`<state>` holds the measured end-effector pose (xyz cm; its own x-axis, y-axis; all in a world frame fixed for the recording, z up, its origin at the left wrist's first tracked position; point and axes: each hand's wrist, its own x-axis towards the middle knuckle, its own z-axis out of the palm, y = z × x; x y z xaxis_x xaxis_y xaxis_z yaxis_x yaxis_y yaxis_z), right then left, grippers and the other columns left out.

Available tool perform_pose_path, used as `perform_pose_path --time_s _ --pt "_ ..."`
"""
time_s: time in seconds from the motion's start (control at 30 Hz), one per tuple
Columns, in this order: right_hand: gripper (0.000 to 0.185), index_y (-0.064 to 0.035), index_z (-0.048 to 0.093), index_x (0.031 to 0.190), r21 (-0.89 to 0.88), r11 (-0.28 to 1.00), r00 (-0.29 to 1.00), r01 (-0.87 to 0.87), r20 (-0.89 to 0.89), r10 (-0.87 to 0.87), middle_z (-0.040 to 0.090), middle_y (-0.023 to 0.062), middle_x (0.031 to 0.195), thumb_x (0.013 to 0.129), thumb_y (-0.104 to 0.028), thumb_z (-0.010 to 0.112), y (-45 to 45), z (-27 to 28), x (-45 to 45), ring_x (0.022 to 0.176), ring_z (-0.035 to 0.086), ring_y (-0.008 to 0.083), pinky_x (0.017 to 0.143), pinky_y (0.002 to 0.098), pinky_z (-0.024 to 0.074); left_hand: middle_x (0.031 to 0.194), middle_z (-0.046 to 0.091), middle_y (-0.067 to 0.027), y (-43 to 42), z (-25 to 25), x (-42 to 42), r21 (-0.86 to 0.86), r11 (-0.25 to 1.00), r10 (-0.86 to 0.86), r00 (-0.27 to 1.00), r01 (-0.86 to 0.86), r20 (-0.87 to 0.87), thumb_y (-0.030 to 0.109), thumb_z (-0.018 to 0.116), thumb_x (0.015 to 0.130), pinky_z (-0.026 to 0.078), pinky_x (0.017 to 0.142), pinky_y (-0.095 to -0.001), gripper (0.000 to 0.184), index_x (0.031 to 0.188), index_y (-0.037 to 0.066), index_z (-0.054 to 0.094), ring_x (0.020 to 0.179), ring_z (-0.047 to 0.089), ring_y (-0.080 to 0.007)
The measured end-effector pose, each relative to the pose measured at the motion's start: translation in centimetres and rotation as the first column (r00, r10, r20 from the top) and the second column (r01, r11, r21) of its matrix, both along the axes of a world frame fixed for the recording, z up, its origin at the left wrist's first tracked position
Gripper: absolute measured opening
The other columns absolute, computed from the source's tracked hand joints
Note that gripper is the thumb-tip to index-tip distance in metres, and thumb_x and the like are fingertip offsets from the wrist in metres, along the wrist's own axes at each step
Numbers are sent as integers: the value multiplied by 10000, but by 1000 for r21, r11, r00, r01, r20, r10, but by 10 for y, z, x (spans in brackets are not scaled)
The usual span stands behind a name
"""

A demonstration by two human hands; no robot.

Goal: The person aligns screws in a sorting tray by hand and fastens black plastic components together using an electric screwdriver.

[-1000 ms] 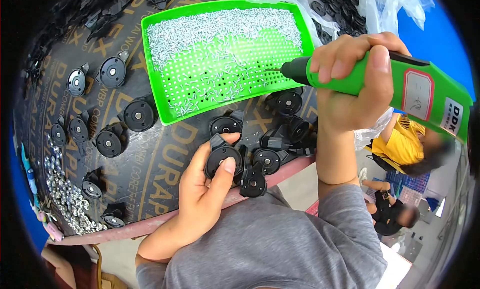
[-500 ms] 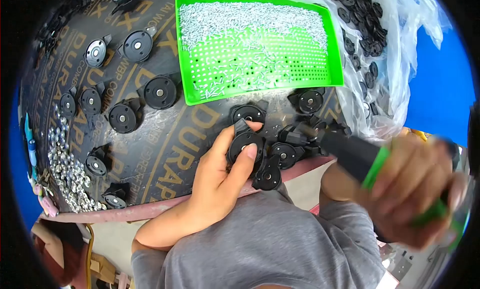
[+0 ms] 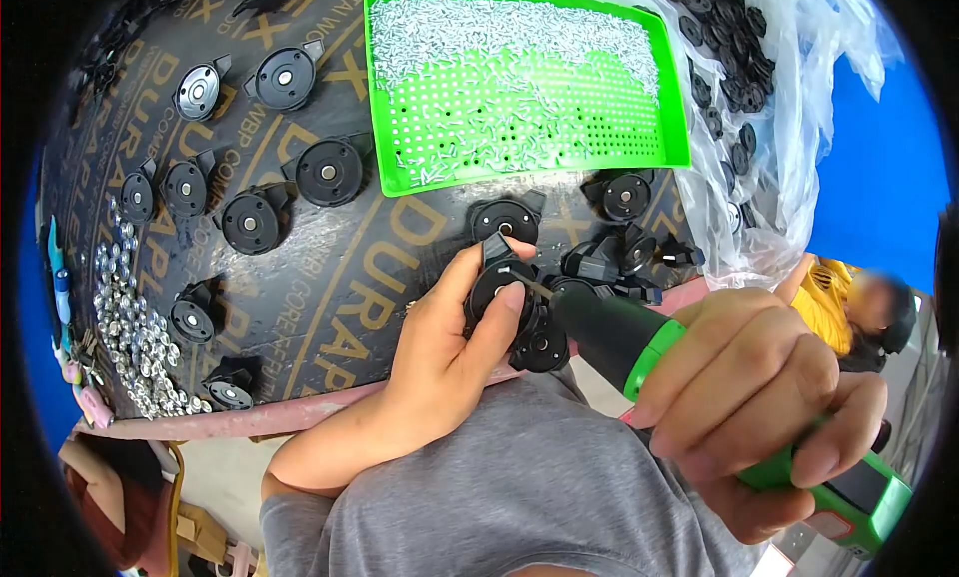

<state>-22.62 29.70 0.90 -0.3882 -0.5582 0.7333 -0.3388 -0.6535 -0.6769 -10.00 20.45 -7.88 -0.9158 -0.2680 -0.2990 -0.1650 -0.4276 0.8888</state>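
Observation:
My left hand (image 3: pixel 440 342) grips a black round plastic part (image 3: pixel 484 289) with a bracket-like tab, thumb pressed on its face. In my right hand (image 3: pixel 759 397) is a green and black power screwdriver (image 3: pixel 609 337), fingers wrapped round its handle. Its bit points left at the held part, close to the thumb; I cannot tell whether it touches. Right behind the left hand lies another black round part (image 3: pixel 504 219), and one more (image 3: pixel 542 347) sits just below the bit. Several others (image 3: pixel 594 262) are clustered beyond the screwdriver.
A green perforated tray (image 3: pixel 529 169) of small silver screws (image 3: pixel 509 37) stands at the back. Clear plastic bagging (image 3: pixel 799 107) with black discs lies right. More black parts (image 3: pixel 254 220) and shiny clear pieces (image 3: pixel 135 342) are on the left. A person in yellow (image 3: pixel 829 302) is at right.
My right hand has brought the screwdriver left and down, its bit now beside the held part. My left hand keeps its hold. The view has shifted slightly.

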Motion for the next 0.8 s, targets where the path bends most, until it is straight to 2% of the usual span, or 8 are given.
perform_pose_path --time_s 0.23,0.3,0.43,0.5,0.63,0.7,0.73,0.8 --pt "293 -62 436 1021 -14 998 998 56 -5 -56 548 37 627 873 -236 619 -2 1 3 472 559 135 421 255 527 747 540 20 -1 4 -1 30 999 27 1000 -26 -15 126 487 972 403 590 -202 265 1225 48 483 652 475 -27" --pt "289 -55 451 1025 -19 999 999 32 16 -31 549 40 615 869 -230 621 0 3 1 466 551 135 419 250 521 751 538 27 -4 11 -3 38 999 12 999 -14 51 114 482 971 395 594 -195 258 1219 46 484 657 467 -24" --pt "291 -44 467 1022 -43 998 995 50 85 -46 553 41 604 855 -217 631 4 9 -4 462 544 133 420 241 514 770 540 28 -7 10 -2 28 1000 -4 1000 3 22 102 477 969 391 594 -193 256 1217 42 483 667 463 -21" --pt "288 -32 474 1013 194 961 981 -195 58 187 554 38 602 846 -205 632 11 21 -18 461 541 131 422 237 510 792 544 26 -7 10 -1 21 999 -27 1000 27 0 93 478 966 383 588 -193 255 1215 37 482 676 454 -15" --pt "275 -22 476 1001 246 968 996 -58 77 41 556 36 601 846 -194 624 20 23 -8 462 542 122 425 228 510 833 575 12 -8 14 0 86 994 -66 997 64 26 102 485 967 415 632 -192 252 1208 27 485 721 493 -20" --pt "267 -16 478 991 164 984 994 -64 99 48 553 35 593 845 -190 619 18 19 -8 462 541 111 423 218 509 895 606 -7 -6 15 -1 164 986 -30 999 36 -41 111 491 969 444 710 -199 245 1195 15 492 795 537 -31" --pt "267 -16 478 991 164 984 994 -64 98 48 553 35 593 845 -190 619 11 12 -3 462 541 111 423 218 509 895 606 -7 -7 15 -1 164 986 -30 999 37 -42 111 491 969 444 710 -199 245 1195 15 492 795 537 -31" --pt "259 -12 482 982 -220 969 977 110 202 -65 548 35 582 843 -185 616 -5 -3 11 456 535 107 422 210 508 971 620 -34 -8 14 1 206 978 -29 998 39 -51 118 488 974 457 793 -215 240 1185 4 496 878 565 -52"
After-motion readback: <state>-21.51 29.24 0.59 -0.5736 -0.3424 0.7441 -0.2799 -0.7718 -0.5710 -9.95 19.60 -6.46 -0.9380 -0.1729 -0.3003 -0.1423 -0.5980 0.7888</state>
